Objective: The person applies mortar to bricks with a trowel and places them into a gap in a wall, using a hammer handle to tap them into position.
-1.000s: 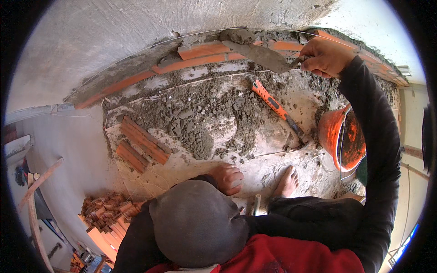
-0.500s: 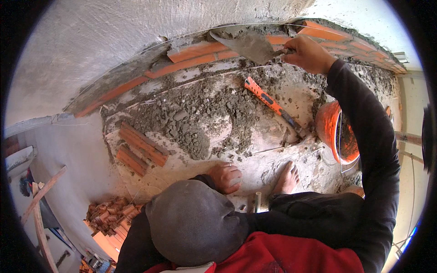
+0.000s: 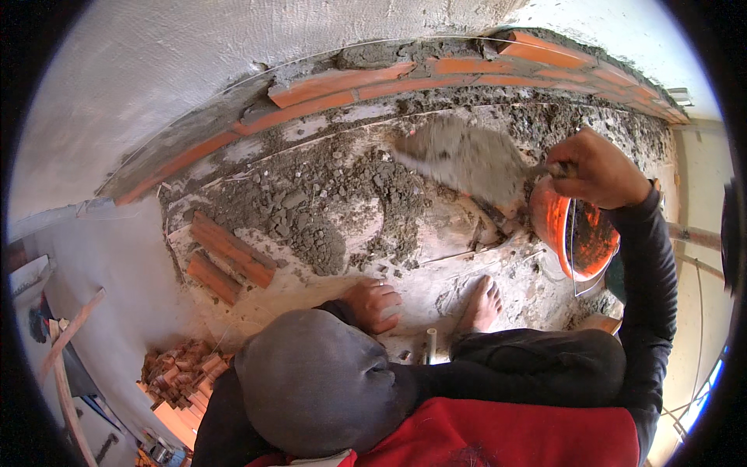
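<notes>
Now the trowel (image 3: 467,159), loaded with grey mortar, is hanging over the mortar heap (image 3: 327,210), just below the brick wall (image 3: 405,82).
Right hand (image 3: 595,167) is gripping its handle beside the orange bucket (image 3: 572,233); left hand (image 3: 375,303) is resting empty, fingers curled, on the floor near two loose bricks (image 3: 226,257).

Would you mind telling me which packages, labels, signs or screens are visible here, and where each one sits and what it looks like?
None show: only a trowel in the right hand, an orange bucket, loose bricks and a brick wall. The left hand rests on the floor.
</notes>
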Motion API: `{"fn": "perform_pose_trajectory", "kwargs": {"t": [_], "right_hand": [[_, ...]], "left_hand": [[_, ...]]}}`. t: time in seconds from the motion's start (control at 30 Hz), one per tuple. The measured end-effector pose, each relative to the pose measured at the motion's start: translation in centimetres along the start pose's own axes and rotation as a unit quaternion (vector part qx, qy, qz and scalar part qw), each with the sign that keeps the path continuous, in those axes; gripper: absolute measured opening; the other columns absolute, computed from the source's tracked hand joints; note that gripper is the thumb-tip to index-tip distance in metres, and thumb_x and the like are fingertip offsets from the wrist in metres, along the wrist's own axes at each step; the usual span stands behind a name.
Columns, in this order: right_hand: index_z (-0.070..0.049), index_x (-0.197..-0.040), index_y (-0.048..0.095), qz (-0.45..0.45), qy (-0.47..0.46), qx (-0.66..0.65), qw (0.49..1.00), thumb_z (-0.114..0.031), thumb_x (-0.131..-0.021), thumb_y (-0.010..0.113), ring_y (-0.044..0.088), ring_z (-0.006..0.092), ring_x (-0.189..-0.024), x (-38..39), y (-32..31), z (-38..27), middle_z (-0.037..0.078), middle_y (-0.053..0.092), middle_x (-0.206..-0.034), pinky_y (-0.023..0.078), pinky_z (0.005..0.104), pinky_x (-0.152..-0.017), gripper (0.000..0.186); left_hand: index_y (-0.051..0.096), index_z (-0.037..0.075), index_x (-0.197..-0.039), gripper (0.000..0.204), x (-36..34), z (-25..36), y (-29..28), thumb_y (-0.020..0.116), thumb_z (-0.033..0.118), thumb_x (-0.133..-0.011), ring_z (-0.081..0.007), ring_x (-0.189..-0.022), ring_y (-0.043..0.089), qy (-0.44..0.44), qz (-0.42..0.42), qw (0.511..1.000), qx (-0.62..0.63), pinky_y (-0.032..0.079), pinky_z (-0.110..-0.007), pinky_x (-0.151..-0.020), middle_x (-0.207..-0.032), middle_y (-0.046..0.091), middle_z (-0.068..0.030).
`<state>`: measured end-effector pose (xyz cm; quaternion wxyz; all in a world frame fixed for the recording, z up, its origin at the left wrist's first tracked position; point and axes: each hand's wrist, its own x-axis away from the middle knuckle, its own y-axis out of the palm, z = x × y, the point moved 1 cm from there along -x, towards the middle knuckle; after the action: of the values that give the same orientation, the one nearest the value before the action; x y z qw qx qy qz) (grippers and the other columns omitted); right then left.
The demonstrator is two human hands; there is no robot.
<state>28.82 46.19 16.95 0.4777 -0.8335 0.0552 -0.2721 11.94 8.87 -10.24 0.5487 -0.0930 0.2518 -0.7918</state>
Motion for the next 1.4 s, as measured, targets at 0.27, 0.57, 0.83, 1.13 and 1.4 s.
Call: {"fn": "perform_pose_trajectory", "kwargs": {"t": [0.27,0.57,0.83,1.13,1.4], "right_hand": [[-0.003,-0.076,0.064,-0.014,0.197,-0.018,0.98,-0.011,-0.077,0.068,0.048,0.0083,-0.043,-5.3,-4.6,4.5,-0.003,0.047,-0.048,0.039,0.0268,-0.041,0.009],[0.003,-0.09,0.059,0.102,0.1,-0.053,0.988,-0.028,-0.094,0.061,0.05,0.0204,-0.063,-1.9,1.2,3.4,0.013,0.051,-0.067,0.042,0.037,-0.061,0.032],[0.005,-0.082,0.058,0.176,0.166,0.065,0.968,-0.031,-0.098,0.05,0.06,0.0463,-0.074,-2.8,5.0,3.6,0.027,0.06,-0.073,0.046,0.0522,-0.069,0.039],[0.006,-0.081,0.057,0.161,0.198,0.029,0.966,-0.033,-0.098,0.048,0.058,0.0425,-0.069,-1.7,4.9,3.7,0.025,0.058,-0.07,0.046,0.0494,-0.066,0.043],[0.003,-0.078,0.057,0.098,0.266,-0.2,0.938,-0.036,-0.1,0.045,0.057,0.0248,-0.051,-2.2,5.3,2.6,0.014,0.055,-0.061,0.047,0.0404,-0.048,0.046]], "left_hand": [[0.063,0.009,-0.087,0.024,-0.3,0.3,-0.3,0.069,0.029,-0.076,-0.0304,-0.079,0.061,-0.025,-0.013,0.999,0.016,0.049,-0.043,-0.067,-0.087,0.062,-0.0095],[0.063,0.008,-0.091,0.026,-0.4,0.9,-1.1,0.067,0.029,-0.077,-0.031,-0.081,0.062,-0.07,-0.03,0.997,0.024,0.051,-0.041,-0.073,-0.087,0.064,-0.0111],[0.063,0.008,-0.089,0.026,-0.5,0.6,-0.9,0.068,0.029,-0.076,-0.0307,-0.082,0.062,-0.038,-0.018,0.999,0.024,0.051,-0.041,-0.073,-0.086,0.064,-0.0102],[0.063,0.008,-0.089,0.024,-1.2,1.6,-2.1,0.067,0.029,-0.077,-0.0306,-0.079,0.061,-0.052,0.003,0.998,0.021,0.05,-0.041,-0.071,-0.084,0.063,-0.0098],[0.063,0.008,-0.09,0.025,-1.0,1.3,-1.8,0.067,0.028,-0.077,-0.0318,-0.08,0.061,-0.04,-0.014,0.999,0.019,0.051,-0.041,-0.07,-0.085,0.063,-0.0105]]}}
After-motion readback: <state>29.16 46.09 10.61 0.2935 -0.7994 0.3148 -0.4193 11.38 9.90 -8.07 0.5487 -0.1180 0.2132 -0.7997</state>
